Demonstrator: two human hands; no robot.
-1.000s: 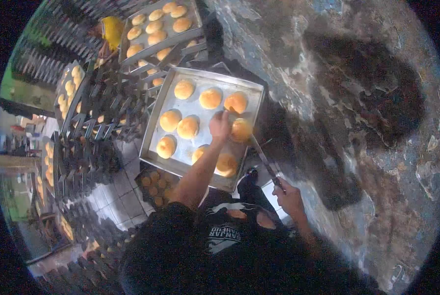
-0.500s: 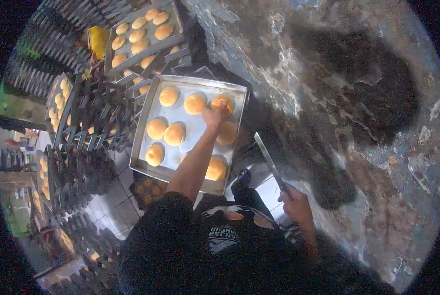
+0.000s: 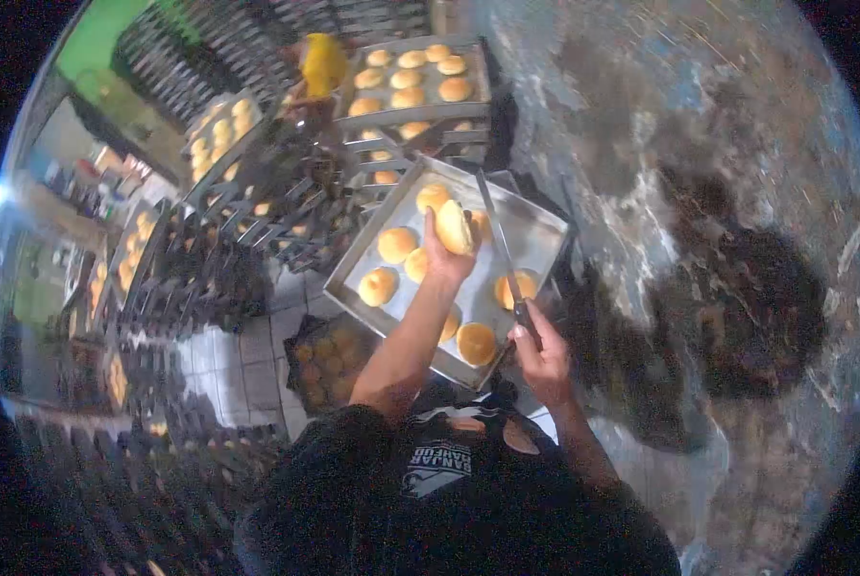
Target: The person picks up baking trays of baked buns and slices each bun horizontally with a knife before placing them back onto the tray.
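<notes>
My left hand [image 3: 449,257] is wrapped round a golden bun [image 3: 456,228], raised above a metal tray [image 3: 372,322]. The bun is tilted, with its pale side showing. In my right hand [image 3: 542,357] is the dark handle of a long knife [image 3: 499,230]. Its blade points up and away over the tray, just right of the held bun. Several round buns lie on the tray, among them one at the left [image 3: 378,286] and one near the front corner [image 3: 476,344]. The blade passes over another bun at the right side.
Behind stands a rack with another bun tray [image 3: 478,101]. Beyond it is a person in a yellow top [image 3: 324,65]. More racked trays of buns [image 3: 220,134] stand at the left, a low bun tray [image 3: 329,360] at lower left, and a stained wall [image 3: 679,192] at the right.
My left hand has lifted a bun from the tray's far right. My right hand has brought the knife up and left, beside that bun. The view has turned.
</notes>
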